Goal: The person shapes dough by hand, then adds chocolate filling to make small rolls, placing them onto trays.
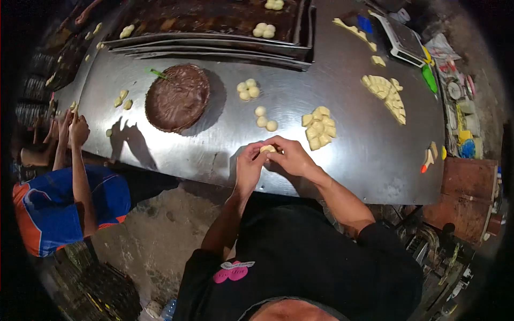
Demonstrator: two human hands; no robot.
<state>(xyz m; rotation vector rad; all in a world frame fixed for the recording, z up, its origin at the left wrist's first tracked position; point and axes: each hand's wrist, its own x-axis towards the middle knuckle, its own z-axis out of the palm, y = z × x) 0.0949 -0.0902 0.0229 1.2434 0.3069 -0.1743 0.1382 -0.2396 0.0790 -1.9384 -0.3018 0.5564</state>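
Note:
Between the fingertips of both hands is a small piece of pale dough, held just above the metal table's near edge. My left hand pinches it from the left, and my right hand has fingers and thumb closed on it from the right. Beyond my hands lie a few round dough balls and a tight cluster of dough balls. To the right sits a group of cut dough pieces. A round container of brown filling, with a green-handled utensil in it, stands to the left.
Stacked dark baking trays occupy the back of the metal table. More cut dough lies at right, near a scale and a small orange-tipped tool. A co-worker in a blue shirt works at left.

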